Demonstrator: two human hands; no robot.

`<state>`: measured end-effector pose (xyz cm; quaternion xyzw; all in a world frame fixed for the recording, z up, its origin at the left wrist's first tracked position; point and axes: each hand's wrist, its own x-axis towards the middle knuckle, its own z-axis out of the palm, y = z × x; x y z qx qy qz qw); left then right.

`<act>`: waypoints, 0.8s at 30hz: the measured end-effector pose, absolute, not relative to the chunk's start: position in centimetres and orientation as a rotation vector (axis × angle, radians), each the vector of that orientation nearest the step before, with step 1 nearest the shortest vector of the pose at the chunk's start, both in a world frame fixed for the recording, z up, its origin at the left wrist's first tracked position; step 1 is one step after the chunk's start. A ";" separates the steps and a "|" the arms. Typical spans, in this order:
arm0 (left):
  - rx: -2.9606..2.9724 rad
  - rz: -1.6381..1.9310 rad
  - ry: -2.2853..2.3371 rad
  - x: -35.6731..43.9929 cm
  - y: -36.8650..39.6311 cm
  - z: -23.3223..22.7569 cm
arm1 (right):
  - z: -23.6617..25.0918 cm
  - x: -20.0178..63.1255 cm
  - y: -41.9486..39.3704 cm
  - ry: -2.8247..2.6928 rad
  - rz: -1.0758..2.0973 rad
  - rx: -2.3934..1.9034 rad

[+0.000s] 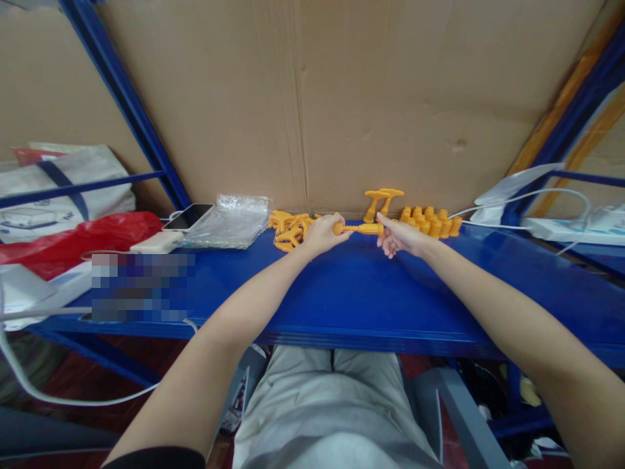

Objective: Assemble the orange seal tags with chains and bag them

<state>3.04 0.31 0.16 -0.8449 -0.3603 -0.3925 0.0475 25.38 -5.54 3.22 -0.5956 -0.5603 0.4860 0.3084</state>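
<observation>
My left hand (323, 236) is closed on the rounded left end of an orange plastic rod-shaped piece (364, 228). The piece lies level between my two hands, above the blue table. At its thicker right end is my right hand (398, 237), with the thumb raised along it and the fingers curled below. Just left of my left hand lies a heap of orange plastic parts with small chains (289, 229). Behind my right hand stand two orange T-shaped parts (381, 203). Several orange cup-like pieces (432, 223) stand in rows to the right.
A clear plastic bag stack (229, 221), a phone (189, 217) and a white box-like device (156, 243) lie on the left, beside a red plastic bag (97, 238). Cardboard (342, 117) walls the back of the blue table (361, 293). White cables (547, 191) run at the right.
</observation>
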 end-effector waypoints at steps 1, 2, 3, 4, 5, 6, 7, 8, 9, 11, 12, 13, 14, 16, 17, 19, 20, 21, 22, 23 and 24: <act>-2.576 -1.196 -1.101 3.0 0.3 0.1 | 3.2 25.4 -5.5 -1.483 1.291 -1.573; -2.576 -1.196 -1.104 3.0 0.3 0.1 | 3.2 25.4 -5.5 -1.485 1.296 -1.567; -2.576 -1.194 -1.107 3.0 0.3 0.1 | 3.2 25.4 -5.5 -1.488 1.299 -1.560; -2.577 -1.193 -1.109 3.0 0.3 0.1 | 3.2 25.4 -5.5 -1.489 1.300 -1.555; -2.578 -1.192 -1.111 3.0 0.3 0.2 | 3.2 25.4 -5.5 -1.489 1.301 -1.553; -2.579 -1.190 -1.111 3.0 0.3 0.2 | 3.2 25.3 -5.5 -1.485 1.299 -1.558; -2.582 -1.189 -1.111 3.0 0.3 0.2 | 3.2 25.3 -5.5 -1.479 1.298 -1.567; -2.585 -1.187 -1.111 3.0 0.3 0.2 | 3.2 25.3 -5.5 -1.473 1.297 -1.579; -2.589 -1.186 -1.111 3.0 0.3 0.2 | 3.2 25.3 -5.5 -1.466 1.297 -1.589; -2.597 -1.184 -1.111 3.0 0.2 0.3 | 3.2 25.3 -5.5 -1.460 1.302 -1.595; -2.598 -1.183 -1.110 3.0 0.2 0.3 | 3.1 25.3 -5.5 -1.460 1.307 -1.591; -2.597 -1.183 -1.107 3.0 0.2 0.3 | 3.1 25.4 -5.5 -1.461 1.312 -1.586; -2.594 -1.182 -1.104 3.0 0.2 0.3 | 3.1 25.4 -5.5 -1.462 1.315 -1.585; -2.584 -1.173 -1.104 3.0 0.2 0.3 | 3.2 25.4 -5.5 -1.470 1.313 -1.594; -2.580 -1.165 -1.110 3.0 0.2 0.3 | 3.2 25.4 -5.4 -1.479 1.310 -1.604; -2.578 -1.145 -1.126 3.1 0.2 0.3 | 3.0 25.4 -5.3 -1.515 1.280 -1.631; -2.581 -1.135 -1.131 3.1 0.2 0.3 | 2.9 25.4 -5.2 -1.543 1.232 -1.641; -2.585 -1.124 -1.131 3.1 0.2 0.2 | 2.8 25.4 -5.0 -1.580 1.148 -1.645; -2.589 -1.110 -1.126 3.1 0.2 0.2 | 2.5 25.3 -4.8 -1.632 1.021 -1.636; -2.590 -1.095 -1.119 3.1 0.2 0.2 | 2.2 25.3 -4.6 -1.695 0.854 -1.603; -2.588 -1.076 -1.109 3.0 0.2 0.2 | 1.9 25.2 -4.5 -1.769 0.663 -1.544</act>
